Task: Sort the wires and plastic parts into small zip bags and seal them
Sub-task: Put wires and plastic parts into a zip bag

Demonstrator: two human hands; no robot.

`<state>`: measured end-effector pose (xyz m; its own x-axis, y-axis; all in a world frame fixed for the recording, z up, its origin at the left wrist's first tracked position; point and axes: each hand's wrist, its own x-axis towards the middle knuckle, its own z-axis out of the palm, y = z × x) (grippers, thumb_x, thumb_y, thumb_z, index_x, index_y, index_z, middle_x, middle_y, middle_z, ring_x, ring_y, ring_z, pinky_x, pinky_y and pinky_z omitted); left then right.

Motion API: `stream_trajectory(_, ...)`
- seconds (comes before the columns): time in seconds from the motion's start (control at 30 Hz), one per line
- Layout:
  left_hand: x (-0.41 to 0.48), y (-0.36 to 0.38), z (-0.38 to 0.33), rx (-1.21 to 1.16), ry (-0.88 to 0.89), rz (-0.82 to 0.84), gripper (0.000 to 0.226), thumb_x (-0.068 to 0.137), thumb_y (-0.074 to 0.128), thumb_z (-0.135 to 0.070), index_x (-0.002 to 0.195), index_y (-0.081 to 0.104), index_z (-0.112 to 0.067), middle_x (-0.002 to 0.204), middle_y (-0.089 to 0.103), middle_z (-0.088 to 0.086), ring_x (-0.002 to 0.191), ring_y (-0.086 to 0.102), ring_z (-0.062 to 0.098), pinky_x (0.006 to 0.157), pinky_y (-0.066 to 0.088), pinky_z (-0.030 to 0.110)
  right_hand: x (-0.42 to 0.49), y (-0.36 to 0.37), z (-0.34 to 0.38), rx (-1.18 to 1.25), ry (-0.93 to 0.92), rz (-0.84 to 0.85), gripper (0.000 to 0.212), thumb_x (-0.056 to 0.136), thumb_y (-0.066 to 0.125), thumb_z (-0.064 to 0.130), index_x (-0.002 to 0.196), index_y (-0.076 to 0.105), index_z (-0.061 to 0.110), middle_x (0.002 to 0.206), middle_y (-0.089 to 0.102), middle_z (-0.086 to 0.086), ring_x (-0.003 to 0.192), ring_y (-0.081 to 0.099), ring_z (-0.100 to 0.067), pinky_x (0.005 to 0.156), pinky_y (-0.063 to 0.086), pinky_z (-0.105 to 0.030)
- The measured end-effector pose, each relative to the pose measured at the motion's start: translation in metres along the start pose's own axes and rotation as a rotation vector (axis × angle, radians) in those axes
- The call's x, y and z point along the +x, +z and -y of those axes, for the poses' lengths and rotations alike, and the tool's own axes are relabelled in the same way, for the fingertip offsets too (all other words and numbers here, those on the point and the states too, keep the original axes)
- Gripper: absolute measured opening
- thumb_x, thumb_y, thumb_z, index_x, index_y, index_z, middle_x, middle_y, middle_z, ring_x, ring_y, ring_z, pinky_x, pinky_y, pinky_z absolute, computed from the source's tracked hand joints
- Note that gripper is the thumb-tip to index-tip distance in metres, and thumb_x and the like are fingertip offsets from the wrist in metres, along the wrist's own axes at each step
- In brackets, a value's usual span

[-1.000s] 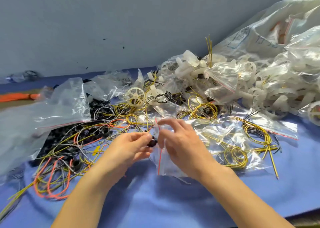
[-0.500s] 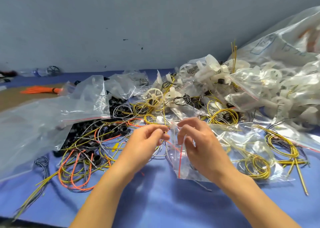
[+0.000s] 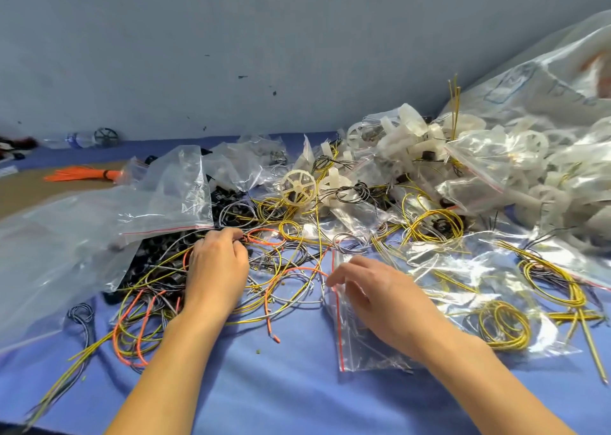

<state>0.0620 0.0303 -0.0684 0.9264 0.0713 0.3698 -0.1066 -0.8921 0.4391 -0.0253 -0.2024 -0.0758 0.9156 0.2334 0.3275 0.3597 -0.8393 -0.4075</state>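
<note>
Hands at work on a job roughly half done: 2 bare hands over a blue cloth-covered table (image 3: 297, 391) strewn with parts. The left hand (image 3: 216, 269) reaches palm-down into a loose tangle of yellow, orange and grey wires (image 3: 284, 279). Its fingers are curled over so the tips are hidden, and whether they have pinched a wire or one of the small black plastic parts (image 3: 155, 256) heaped just left of them cannot be told.

The right hand (image 3: 377, 292) rests on a small clear zip bag with a red seal strip (image 3: 355, 352), fingers loosely bent and gripping nothing. The bag lies flat under the palm with little inside, its red-striped mouth turned toward the left hand.

Right of those fingers lie flat clear bags holding coiled yellow wires (image 3: 502, 322). Beyond them, bagged white plastic wheels (image 3: 522, 150) pile against a grey wall (image 3: 231, 37); that share looks finished. Left to do are the tangle between the 2 hands, the black parts, and a loose white spoked wheel (image 3: 298, 188) beyond the left fingertips.

Room is tight. A large crumpled clear bag (image 3: 99, 229) crowds the left fingers from the left, the wall closes the far side, and filled bags hem the right. Open ground is the bare cloth nearer the person than either set of fingers, running between the forearms to the table's near edge.
</note>
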Motion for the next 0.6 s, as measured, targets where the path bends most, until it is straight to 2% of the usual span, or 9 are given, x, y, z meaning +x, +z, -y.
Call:
stream_trajectory(0.17, 0.014, 0.014, -0.014, -0.032, -0.011, 0.030, 0.033, 0.095, 0.043, -0.013, 0.123, 0.062, -0.011, 0.122, 0.060, 0.017, 0.114, 0.051, 0.036, 0.099, 0.041, 0.044, 0.007, -0.004, -0.007, 0.180, 0.052, -0.074, 0.029, 0.095, 0.049, 0.012, 0.103, 0.067, 0.033, 0.102, 0.063, 0.020, 0.094, 0.061, -0.006, 0.083, 0.049, -0.033)
stream_trajectory(0.27, 0.019, 0.023, -0.028, -0.056, 0.016, 0.035, 0.033, 0.096, 0.043, -0.015, 0.124, 0.061, -0.013, 0.123, 0.060, 0.015, 0.115, 0.051, 0.035, 0.098, 0.040, 0.044, 0.012, -0.010, -0.014, 0.250, 0.103, -0.139, 0.029, 0.096, 0.048, 0.010, 0.102, 0.068, 0.030, 0.102, 0.067, 0.015, 0.093, 0.062, -0.006, 0.082, 0.049, -0.031)
stream_trajectory(0.43, 0.028, 0.041, -0.064, -0.132, 0.092, 0.050, 0.033, 0.096, 0.043, -0.015, 0.124, 0.060, -0.013, 0.125, 0.060, 0.014, 0.118, 0.050, 0.033, 0.103, 0.037, 0.044, 0.019, -0.034, -0.038, 0.398, 0.299, -0.341, 0.029, 0.094, 0.049, 0.009, 0.106, 0.069, 0.026, 0.100, 0.068, 0.014, 0.091, 0.059, 0.005, 0.077, 0.043, -0.009)
stream_trajectory(0.57, 0.035, 0.052, -0.100, -0.215, 0.143, 0.035, 0.032, 0.096, 0.043, -0.015, 0.123, 0.061, -0.012, 0.124, 0.061, 0.012, 0.117, 0.051, 0.032, 0.103, 0.038, 0.044, 0.020, -0.051, -0.062, 0.561, 0.472, -0.511, 0.029, 0.093, 0.047, 0.008, 0.104, 0.068, 0.027, 0.100, 0.068, 0.011, 0.088, 0.062, 0.003, 0.076, 0.047, -0.014)
stream_trajectory(0.6, 0.036, 0.053, -0.111, -0.249, 0.159, 0.033, 0.032, 0.096, 0.043, -0.015, 0.123, 0.061, -0.013, 0.124, 0.061, 0.011, 0.117, 0.052, 0.030, 0.103, 0.039, 0.044, 0.020, -0.055, -0.067, 0.619, 0.505, -0.553, 0.030, 0.093, 0.047, 0.008, 0.102, 0.067, 0.028, 0.099, 0.068, 0.010, 0.086, 0.064, -0.002, 0.077, 0.049, -0.017)
